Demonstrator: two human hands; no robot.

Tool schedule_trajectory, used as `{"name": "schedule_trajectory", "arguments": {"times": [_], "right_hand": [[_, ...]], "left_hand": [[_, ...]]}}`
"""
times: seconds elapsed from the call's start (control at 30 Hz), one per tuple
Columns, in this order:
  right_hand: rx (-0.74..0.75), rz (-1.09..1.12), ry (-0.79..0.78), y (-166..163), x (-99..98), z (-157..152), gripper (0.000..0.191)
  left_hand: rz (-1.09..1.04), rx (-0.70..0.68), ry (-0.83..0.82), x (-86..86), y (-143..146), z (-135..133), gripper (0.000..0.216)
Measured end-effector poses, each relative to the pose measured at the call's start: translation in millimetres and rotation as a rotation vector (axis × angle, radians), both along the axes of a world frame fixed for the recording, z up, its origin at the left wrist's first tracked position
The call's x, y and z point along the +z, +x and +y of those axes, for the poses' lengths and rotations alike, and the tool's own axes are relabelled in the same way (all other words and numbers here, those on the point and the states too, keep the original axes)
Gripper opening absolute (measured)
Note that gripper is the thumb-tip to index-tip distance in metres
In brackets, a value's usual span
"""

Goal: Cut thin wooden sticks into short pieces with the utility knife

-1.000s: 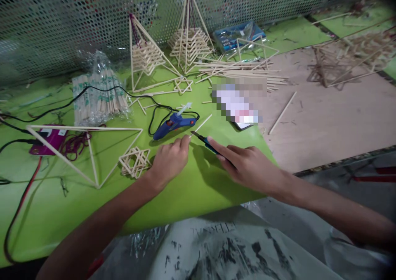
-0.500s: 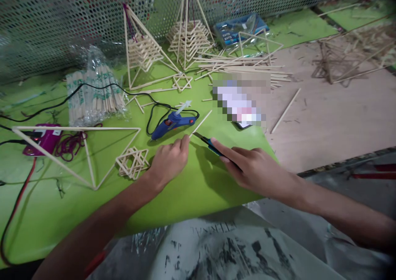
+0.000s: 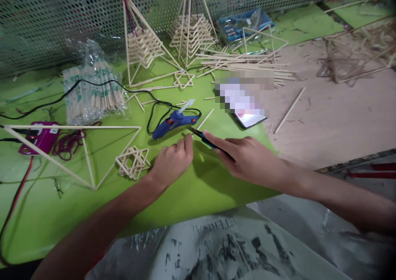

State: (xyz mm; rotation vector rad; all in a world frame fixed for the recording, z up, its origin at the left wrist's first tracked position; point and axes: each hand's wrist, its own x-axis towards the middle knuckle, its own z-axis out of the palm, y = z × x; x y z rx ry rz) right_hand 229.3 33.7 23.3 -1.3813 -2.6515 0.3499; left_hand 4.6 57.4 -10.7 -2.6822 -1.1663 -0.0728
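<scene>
My left hand (image 3: 173, 161) rests on the green table cover (image 3: 185, 197), its fingers curled and pinching the near end of a thin wooden stick (image 3: 204, 119) that lies on the cover. My right hand (image 3: 247, 158) grips a blue-handled knife (image 3: 201, 135), forefinger stretched along it. The blade tip sits against the stick just beyond my left fingertips. A blue glue gun (image 3: 175, 122) with a black cord lies right behind the stick.
A small stacked stick star (image 3: 133, 162) and a large stick triangle (image 3: 83, 148) lie to the left. Two stick pyramids (image 3: 163, 40), a bag of sticks (image 3: 91, 90), loose sticks (image 3: 247, 65) and a phone (image 3: 249, 118) lie further back. Bare board (image 3: 334, 110) is on the right.
My right hand has slid the knife left and forward, so the blade now meets the stick. My left hand stays on the stick's end. The view has shifted slightly.
</scene>
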Motion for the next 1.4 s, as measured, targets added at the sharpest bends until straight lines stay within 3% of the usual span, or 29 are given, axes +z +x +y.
{"name": "schedule_trajectory", "arguments": {"times": [0.27, 0.87, 1.1, 1.4], "right_hand": [[-0.040, 0.091, 0.011, 7.9, -10.6, -13.5, 0.052], [-0.069, 0.116, -0.013, 15.6, -9.1, -29.1, 0.055], [-0.053, 0.051, -0.050, 14.9, 5.9, -19.3, 0.052], [0.058, -0.124, -0.049, 5.3, 28.3, 15.5, 0.056]], "left_hand": [[0.012, -0.013, 0.018, 0.3, -0.4, -0.9, 0.035], [0.005, 0.009, -0.063, 0.7, 0.6, 0.5, 0.034], [0.008, -0.064, -0.023, 0.1, 0.3, -0.1, 0.035], [0.047, -0.095, -0.001, 6.2, 3.1, -3.3, 0.034]]}}
